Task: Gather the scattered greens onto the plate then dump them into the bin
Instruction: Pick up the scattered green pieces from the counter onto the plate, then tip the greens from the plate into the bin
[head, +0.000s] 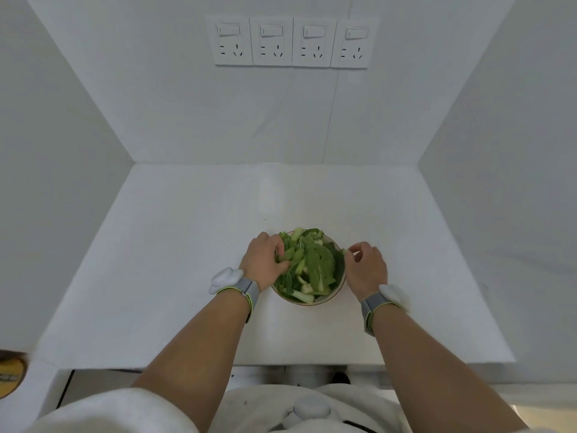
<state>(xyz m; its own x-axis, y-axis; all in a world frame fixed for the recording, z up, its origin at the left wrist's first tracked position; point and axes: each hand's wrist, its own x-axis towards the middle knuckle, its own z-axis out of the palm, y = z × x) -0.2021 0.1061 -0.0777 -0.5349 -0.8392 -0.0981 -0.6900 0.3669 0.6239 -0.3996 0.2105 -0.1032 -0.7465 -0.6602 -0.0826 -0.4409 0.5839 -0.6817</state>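
A heap of green leaves and pale stalks [313,265] fills a round plate [324,300] on the white counter, a little right of centre. My left hand [263,260] rests on the left side of the heap, fingers curled into the greens. My right hand [365,267] is at the plate's right rim, thumb and forefinger pinched together on a small bit of green near the edge. No bin shows in the head view.
The white counter [175,245] is walled on the left, back and right. Several wall sockets [292,42] sit high on the back wall. A yellow round object [11,375] shows at the lower left, below the counter's front edge.
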